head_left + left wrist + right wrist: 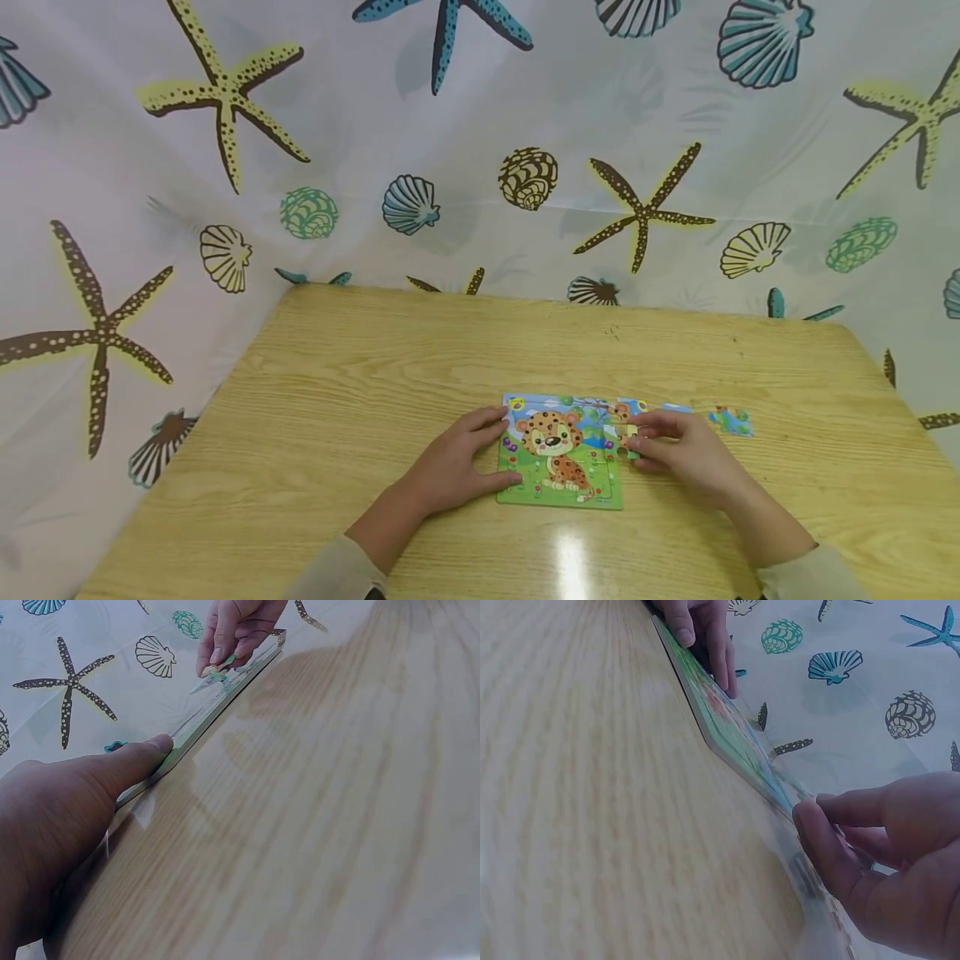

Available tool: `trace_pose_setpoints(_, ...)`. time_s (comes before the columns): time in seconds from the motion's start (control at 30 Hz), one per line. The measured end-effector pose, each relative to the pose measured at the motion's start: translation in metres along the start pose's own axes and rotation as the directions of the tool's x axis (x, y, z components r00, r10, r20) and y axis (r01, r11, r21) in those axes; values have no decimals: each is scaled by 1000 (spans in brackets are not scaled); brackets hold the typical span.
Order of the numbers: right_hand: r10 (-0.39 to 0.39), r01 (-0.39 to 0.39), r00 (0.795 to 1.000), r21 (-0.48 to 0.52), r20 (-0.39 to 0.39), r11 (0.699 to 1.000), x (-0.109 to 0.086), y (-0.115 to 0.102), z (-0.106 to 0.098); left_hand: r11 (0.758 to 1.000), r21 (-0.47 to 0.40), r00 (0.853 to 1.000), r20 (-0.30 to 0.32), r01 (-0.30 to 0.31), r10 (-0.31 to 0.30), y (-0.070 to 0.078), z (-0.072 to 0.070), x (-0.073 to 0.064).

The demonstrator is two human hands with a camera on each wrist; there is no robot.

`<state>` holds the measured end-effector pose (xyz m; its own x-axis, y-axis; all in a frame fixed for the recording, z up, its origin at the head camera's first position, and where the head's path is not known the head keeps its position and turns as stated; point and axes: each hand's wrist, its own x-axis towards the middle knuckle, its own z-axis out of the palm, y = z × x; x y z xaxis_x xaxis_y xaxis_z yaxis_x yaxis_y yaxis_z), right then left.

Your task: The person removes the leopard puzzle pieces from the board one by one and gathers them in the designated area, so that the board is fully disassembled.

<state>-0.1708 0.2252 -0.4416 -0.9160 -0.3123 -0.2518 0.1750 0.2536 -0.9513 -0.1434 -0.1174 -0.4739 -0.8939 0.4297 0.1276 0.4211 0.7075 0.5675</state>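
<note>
A square jigsaw puzzle (555, 492) with a spotted leopard cub lies on the table. My left hand (457, 467) rests at its left side, thumb on the lower left part and fingertips by the upper left corner. In the left wrist view, the left thumb (146, 759) lies along the board's edge. Between thumb and fingers my right hand (690, 454) pinches a puzzle piece (624, 437) over the board's right edge. In the right wrist view, the right fingers (855, 810) largely hide that piece.
Beyond the right hand lie loose puzzle pieces: a green and orange one (731, 421), a blue one (677, 408) partly behind the hand, and another (633, 406) by the board's upper right corner. The wooden table (360, 358) meets a shell-and-starfish curtain (465, 125).
</note>
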Motion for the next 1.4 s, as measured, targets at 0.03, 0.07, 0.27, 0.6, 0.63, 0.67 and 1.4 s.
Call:
trace_pose_setpoints(0.03,3,-3,1000,-4,-8,1000,-1,1,-2,1000,4,1000,0,-1,1,0,0,0)
trace_pose_setpoints(0.07,6,-6,1000,-8,-12,1000,-1,1,-4,1000,8,1000,2,-1,1,0,0,1)
trace_pose_setpoints(0.27,6,-8,999,-41,-50,999,-4,3,-10,1000,15,1000,4,-4,4,-1,1,2)
trace_pose_setpoints(0.6,-45,-25,976,-319,-212,947,0,0,6,1000,11,1000,12,9,-9,-1,2,0)
trace_pose_setpoints(0.63,-54,-34,971,-356,-235,934,0,0,7,1000,10,1000,15,13,-13,0,2,0)
trace_pose_setpoints(0.67,-65,-41,965,-386,-256,921,0,0,8,1000,6,1000,15,13,-13,0,2,0)
trace_pose_setpoints(1.4,-71,-1,972,-306,-225,952,0,1,1,1000,-5,1000,13,7,-7,4,-2,-1)
